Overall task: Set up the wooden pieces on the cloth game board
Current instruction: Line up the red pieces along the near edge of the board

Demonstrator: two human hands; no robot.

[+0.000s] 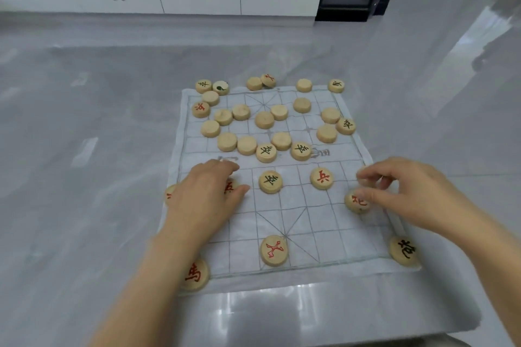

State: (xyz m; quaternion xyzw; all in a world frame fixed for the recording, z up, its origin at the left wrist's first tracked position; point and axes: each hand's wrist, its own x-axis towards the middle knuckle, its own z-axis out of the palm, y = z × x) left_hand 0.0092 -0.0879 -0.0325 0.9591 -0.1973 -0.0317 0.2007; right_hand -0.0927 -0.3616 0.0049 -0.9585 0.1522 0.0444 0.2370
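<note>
Wooden pieces (265,120) are only partly sorted, so I judge the setup to be in its early middle. The left hand (208,191) lies palm down near the cloth's left edge, with thumb and fingers closed around a half-hidden piece (229,187) marked in red. The right hand (400,191) pinches a red-marked disc (356,201) with curled fingertips near the right edge. Between the hands, a black-marked piece (270,182) and a red soldier (321,178) lie face up on the cloth board (282,214). Nearer the person, one red piece (274,250) lies by the middle of the near edge, a red horse (196,275) at the near left corner and a black piece (404,251) at the near right corner. The far half holds a loose jumble, mostly blank side up, some spilling over the far edge. Next, each held disc probably needs seating on a line crossing. After that the far discs need turning over, and the black ones on the near half probably need moving across.
</note>
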